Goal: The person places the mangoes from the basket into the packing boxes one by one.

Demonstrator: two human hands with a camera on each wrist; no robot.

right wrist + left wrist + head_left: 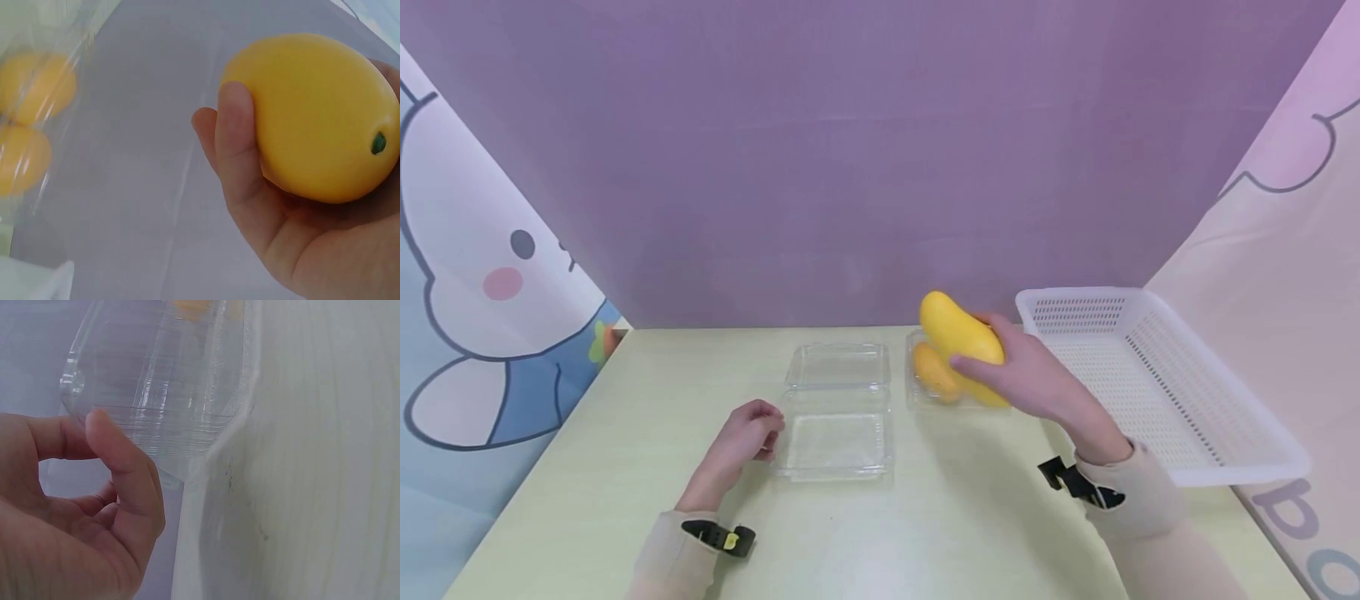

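Observation:
My right hand (1033, 375) grips a smooth yellow mango (958, 327), raised over a clear plastic box. In the right wrist view the mango's green stem end (379, 143) faces the camera, with fingers and thumb curled about it. Two more mangoes (39, 86) lie in that second box (913, 392), partly hidden by the held one in the head view. A clear hinged plastic box (835, 446) stands unfolded on the table, its lid (841, 367) laid back. At its left edge, my left hand (747, 432) pinches the rim between thumb and finger.
On the right stands a white perforated plastic basket (1165, 392). A purple backdrop (850, 167) rises behind the pale table (647, 400), and printed cloths (490, 400) border both sides. Each wrist wears a black strap (722, 536).

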